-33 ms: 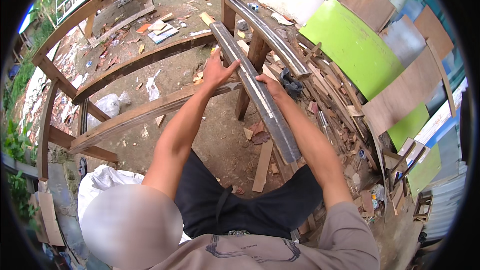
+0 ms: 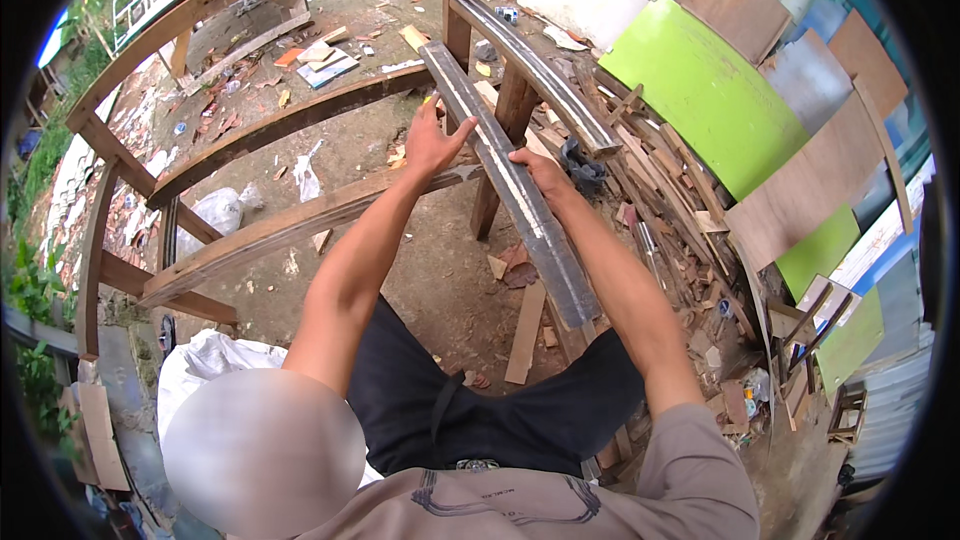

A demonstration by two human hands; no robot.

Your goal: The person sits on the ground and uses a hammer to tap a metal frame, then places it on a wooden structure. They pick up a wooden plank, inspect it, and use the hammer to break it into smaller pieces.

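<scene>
Both hands, left [image 2: 432, 143] and right [image 2: 540, 172], grip the plank [image 2: 510, 180] above open dirt [image 2: 440, 270], unchanged; scrap boards [image 2: 660, 220] crowd right.

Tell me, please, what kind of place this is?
Probably an outdoor woodworking or salvage yard. Both hands hold a long dark plank over a rough timber frame, board offcuts lean at the right, and scraps litter the dirt ground.

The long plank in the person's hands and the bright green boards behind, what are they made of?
The plank looks like rough, weathered wood: grey-brown, with pale scuffed streaks and dark edges. The green boards seem to be smooth painted or laminated sheets, probably plywood; the surface is even and slightly shiny.
</scene>
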